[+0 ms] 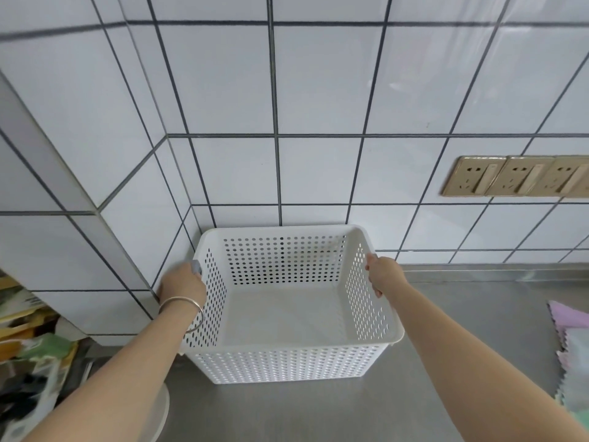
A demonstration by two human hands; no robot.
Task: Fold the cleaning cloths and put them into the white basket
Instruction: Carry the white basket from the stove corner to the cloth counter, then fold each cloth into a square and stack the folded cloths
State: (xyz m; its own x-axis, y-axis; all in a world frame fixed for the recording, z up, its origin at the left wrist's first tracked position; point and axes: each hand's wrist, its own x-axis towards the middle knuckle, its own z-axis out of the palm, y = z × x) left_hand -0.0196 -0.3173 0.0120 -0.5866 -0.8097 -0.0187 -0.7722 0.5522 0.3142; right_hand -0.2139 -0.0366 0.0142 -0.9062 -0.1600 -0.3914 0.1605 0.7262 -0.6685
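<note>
The tiled wall (302, 106) is right behind everything, and it makes a corner on my left, so I have little room there. The shiny desk (318, 406) has more open room in front and on my right. The white basket (287, 317) sits on the desk, close to the wall, and it has nothing in it. It looks light and stiff, with lots of little holes. The top rim is a good place to hold. My left hand (181, 287) grips the left rim, and my right hand (384, 274) grips the right rim. The cleaning cloths (573, 342) look soft and floppy. They lie flat at the right edge, well apart from the basket.
</note>
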